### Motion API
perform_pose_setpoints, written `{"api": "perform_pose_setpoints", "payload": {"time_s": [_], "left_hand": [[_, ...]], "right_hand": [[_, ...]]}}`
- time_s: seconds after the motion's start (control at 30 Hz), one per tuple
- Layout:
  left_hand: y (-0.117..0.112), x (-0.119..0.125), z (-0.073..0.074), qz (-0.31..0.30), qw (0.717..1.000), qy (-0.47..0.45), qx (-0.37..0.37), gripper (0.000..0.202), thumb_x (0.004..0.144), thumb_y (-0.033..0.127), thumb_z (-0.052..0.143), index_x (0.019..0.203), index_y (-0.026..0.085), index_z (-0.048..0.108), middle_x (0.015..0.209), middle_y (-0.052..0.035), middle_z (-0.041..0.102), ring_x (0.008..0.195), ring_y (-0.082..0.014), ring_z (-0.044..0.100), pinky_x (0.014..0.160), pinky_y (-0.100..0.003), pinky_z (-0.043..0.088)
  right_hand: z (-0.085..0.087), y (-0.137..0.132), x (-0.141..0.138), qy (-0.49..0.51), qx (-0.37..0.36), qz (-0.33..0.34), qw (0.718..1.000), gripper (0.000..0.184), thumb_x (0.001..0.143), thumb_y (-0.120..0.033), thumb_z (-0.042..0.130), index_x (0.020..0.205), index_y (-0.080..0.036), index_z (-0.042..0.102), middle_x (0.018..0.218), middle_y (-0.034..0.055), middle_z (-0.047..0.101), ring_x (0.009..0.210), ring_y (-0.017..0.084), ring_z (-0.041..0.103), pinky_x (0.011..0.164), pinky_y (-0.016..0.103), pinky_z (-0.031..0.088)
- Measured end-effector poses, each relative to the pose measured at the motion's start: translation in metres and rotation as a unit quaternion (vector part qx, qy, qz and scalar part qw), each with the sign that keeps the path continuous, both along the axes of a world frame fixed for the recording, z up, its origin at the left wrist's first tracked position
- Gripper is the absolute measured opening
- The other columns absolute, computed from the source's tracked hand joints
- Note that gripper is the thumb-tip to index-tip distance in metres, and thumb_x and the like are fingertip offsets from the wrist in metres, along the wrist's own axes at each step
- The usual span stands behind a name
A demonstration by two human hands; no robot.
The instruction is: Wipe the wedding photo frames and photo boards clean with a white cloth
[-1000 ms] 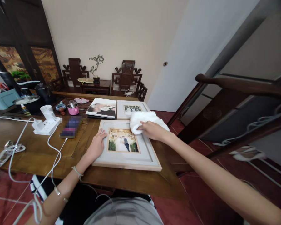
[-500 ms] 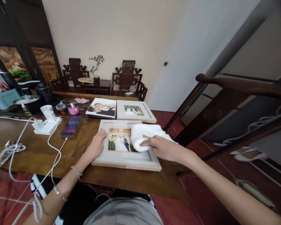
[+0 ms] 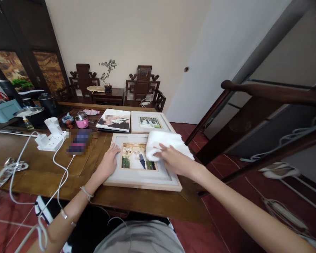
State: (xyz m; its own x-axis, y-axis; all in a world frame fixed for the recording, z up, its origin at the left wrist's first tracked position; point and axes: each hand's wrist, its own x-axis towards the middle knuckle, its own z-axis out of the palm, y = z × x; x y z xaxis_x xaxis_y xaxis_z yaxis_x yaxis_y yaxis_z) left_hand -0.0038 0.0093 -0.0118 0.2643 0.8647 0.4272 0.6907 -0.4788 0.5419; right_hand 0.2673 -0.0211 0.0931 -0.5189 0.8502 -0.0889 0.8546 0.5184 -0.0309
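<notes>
A light wooden picture frame [image 3: 142,181] with a grey-white mat and a wedding photo [image 3: 134,157] lies flat on the table before me. My left hand [image 3: 110,160] grips its left edge, with the fingertips over the border. In my right hand [image 3: 173,159] is a bunched white towel [image 3: 163,140], pressed against the frame's upper right part and covering that corner. Just behind lies a second picture frame [image 3: 166,121], and left of it a photo album [image 3: 105,119] with a couple's picture on top.
On the wooden table [image 3: 92,184] to the left are a phone [image 3: 79,142] on a charging cable, a white power strip [image 3: 52,140], a pink cup [image 3: 81,121] and a clear hair claw clip [image 3: 9,170]. A dark wooden chair [image 3: 242,123] stands close on the right.
My right hand has slid the towel away from me and slightly left, toward the frame's far edge. The left hand and the frame have stayed put.
</notes>
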Motion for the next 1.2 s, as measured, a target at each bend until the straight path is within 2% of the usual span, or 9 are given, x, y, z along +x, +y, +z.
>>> {"api": "perform_pose_setpoints", "payload": {"time_s": [0.1,0.17,0.27,0.4,0.6,0.73,0.87,1.07,1.2], "left_hand": [[-0.001,0.000,0.002,-0.002,1.000,0.003,-0.005,0.046,0.077,-0.003,0.034,0.110,0.011,0.062,0.131,-0.0127,0.058,0.136,-0.0232,0.037,0.113,-0.047,0.032],[-0.001,0.000,0.004,-0.005,1.000,0.010,-0.007,0.046,0.077,-0.003,0.034,0.111,0.010,0.061,0.132,-0.0134,0.057,0.136,-0.0236,0.037,0.113,-0.047,0.031],[-0.001,-0.001,0.004,-0.011,1.000,0.016,-0.004,0.047,0.077,-0.003,0.034,0.113,0.011,0.060,0.132,-0.0123,0.057,0.136,-0.0231,0.036,0.114,-0.047,0.031],[-0.001,-0.001,0.005,-0.018,0.999,0.030,-0.005,0.047,0.078,-0.003,0.032,0.114,0.008,0.060,0.134,-0.0157,0.055,0.137,-0.0238,0.035,0.114,-0.047,0.031],[-0.002,-0.001,0.009,-0.015,0.999,0.045,-0.017,0.046,0.079,-0.002,0.032,0.115,0.004,0.059,0.135,-0.0195,0.053,0.137,-0.0257,0.034,0.113,-0.048,0.031],[-0.002,-0.001,0.010,-0.012,0.999,0.040,-0.018,0.046,0.079,-0.002,0.033,0.115,0.007,0.059,0.135,-0.0171,0.053,0.137,-0.0250,0.034,0.113,-0.048,0.031],[-0.002,-0.001,0.009,-0.011,0.999,0.033,-0.018,0.046,0.078,-0.002,0.033,0.114,0.007,0.060,0.135,-0.0175,0.053,0.137,-0.0246,0.034,0.113,-0.047,0.031],[-0.002,-0.001,0.008,-0.014,0.999,0.025,-0.020,0.046,0.078,-0.002,0.033,0.115,0.007,0.059,0.136,-0.0169,0.053,0.138,-0.0234,0.034,0.114,-0.046,0.030],[-0.001,-0.001,0.006,-0.014,1.000,0.019,-0.016,0.047,0.077,-0.002,0.034,0.115,0.008,0.059,0.135,-0.0158,0.054,0.137,-0.0229,0.035,0.114,-0.046,0.030]], "right_hand": [[0.021,-0.050,-0.010,-0.041,-0.095,0.037,0.994,0.056,0.065,0.008,0.037,0.108,-0.013,0.068,0.120,0.0182,0.062,0.125,0.033,0.046,0.096,0.049,0.041],[0.031,-0.076,-0.016,-0.036,-0.118,0.059,0.991,0.060,0.067,0.007,0.037,0.115,-0.014,0.065,0.133,0.0180,0.053,0.131,0.033,0.040,0.101,0.051,0.038],[0.033,-0.086,-0.021,-0.020,-0.126,0.053,0.990,0.060,0.069,0.005,0.036,0.120,-0.016,0.062,0.136,0.0175,0.051,0.126,0.031,0.046,0.101,0.049,0.038],[0.011,-0.048,-0.017,-0.016,-0.073,0.045,0.996,0.060,0.068,0.003,0.039,0.122,-0.013,0.061,0.133,0.0168,0.054,0.133,0.032,0.038,0.103,0.050,0.036],[-0.024,0.035,-0.013,-0.026,0.085,0.008,0.996,0.060,0.071,0.000,0.043,0.129,-0.012,0.055,0.147,0.0149,0.038,0.138,0.031,0.027,0.109,0.052,0.024],[-0.030,0.051,-0.019,-0.026,0.107,-0.015,0.994,0.054,0.075,-0.002,0.044,0.128,-0.007,0.055,0.147,0.0213,0.036,0.137,0.036,0.027,0.108,0.057,0.020],[-0.026,0.024,-0.024,-0.039,0.081,0.023,0.996,0.050,0.071,0.000,0.047,0.118,-0.007,0.064,0.140,0.0213,0.046,0.129,0.035,0.039,0.110,0.052,0.019],[0.020,-0.059,-0.028,-0.064,-0.064,0.102,0.991,0.049,0.072,0.003,0.042,0.115,-0.006,0.064,0.119,0.0228,0.061,0.115,0.032,0.054,0.100,0.044,0.038],[0.033,-0.082,-0.035,-0.054,-0.081,0.119,0.988,0.051,0.074,0.001,0.040,0.120,-0.007,0.061,0.120,0.0225,0.060,0.113,0.032,0.056,0.094,0.041,0.043]]}}
